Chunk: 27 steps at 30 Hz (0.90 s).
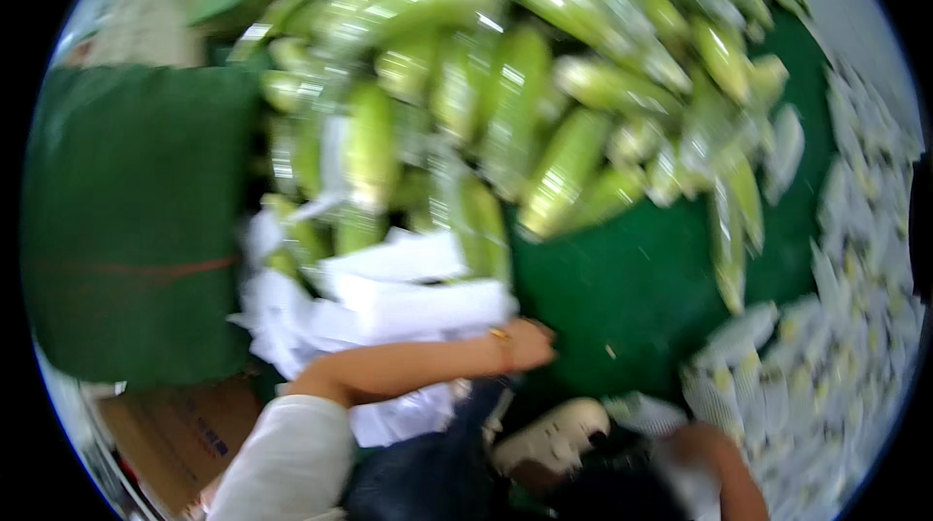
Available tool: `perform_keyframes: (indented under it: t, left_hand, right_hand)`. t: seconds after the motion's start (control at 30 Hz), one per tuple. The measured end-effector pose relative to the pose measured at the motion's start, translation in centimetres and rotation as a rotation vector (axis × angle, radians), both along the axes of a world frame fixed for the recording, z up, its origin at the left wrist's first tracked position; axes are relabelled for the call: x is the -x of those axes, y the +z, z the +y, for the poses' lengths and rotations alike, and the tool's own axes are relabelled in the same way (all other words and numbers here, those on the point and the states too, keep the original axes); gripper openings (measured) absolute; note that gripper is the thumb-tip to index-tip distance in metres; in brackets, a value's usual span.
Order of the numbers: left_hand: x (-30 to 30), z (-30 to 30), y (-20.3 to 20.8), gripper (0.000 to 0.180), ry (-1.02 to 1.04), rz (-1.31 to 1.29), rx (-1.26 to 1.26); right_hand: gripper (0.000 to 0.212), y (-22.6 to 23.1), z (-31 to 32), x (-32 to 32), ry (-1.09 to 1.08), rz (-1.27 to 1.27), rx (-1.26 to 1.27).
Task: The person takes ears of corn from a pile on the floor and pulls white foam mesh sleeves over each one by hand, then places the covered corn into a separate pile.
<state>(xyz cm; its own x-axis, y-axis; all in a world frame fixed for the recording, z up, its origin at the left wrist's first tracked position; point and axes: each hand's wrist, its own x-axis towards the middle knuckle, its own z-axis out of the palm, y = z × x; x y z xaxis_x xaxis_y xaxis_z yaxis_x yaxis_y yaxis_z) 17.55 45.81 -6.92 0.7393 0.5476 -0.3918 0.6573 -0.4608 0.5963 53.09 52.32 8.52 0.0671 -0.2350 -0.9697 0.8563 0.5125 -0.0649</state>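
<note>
My left hand [528,344], with a gold bracelet on its wrist, has its fingers curled above the green surface [622,297]. What it holds, if anything, is hidden. Just left of it lies a loose heap of white packing sleeves [418,307], some flat and stacked. Low on the right, my right hand [695,448] is dark and smeared by motion. A corn cob in a white foam net [646,412] touches its finger side; the grip itself does not show. Beyond both hands rises a pile of green corn cobs [515,113], still in husk and wrapped in clear film.
Along the right spreads a large heap of corn in white nets [807,404]. At left stands a green cloth-covered block [136,220] with a red line across it; below it sits a cardboard box [185,434]. A cream shoe or cushion-like shape [554,438] shows near my legs.
</note>
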Motion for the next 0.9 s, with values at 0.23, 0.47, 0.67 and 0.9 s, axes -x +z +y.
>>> perform_keyframes:
  t: [0.23, 0.47, 0.67, 0.9]
  left_hand:
    - [0.2, 9.3, 12.2, 0.014, 0.870, -1.128, 0.848]
    - [1.5, 8.4, 8.0, 0.009, 1.142, -1.117, 0.217]
    - [5.4, 3.5, 8.2, 0.055, 0.751, -1.203, 1.452]
    - [7.3, 13.4, 7.1, 0.037, 1.200, -0.493, -0.306]
  right_hand:
    - [0.055, 2.2, 1.9, 17.7, -2.105, 1.100, -0.038]
    - [0.024, -6.0, 1.7, 17.8, -2.223, 0.654, 0.297]
    - [0.018, -4.4, 2.4, 21.2, -2.494, 0.592, 0.350]
    - [0.061, -10.0, 12.3, 27.5, -1.176, 1.193, -1.005]
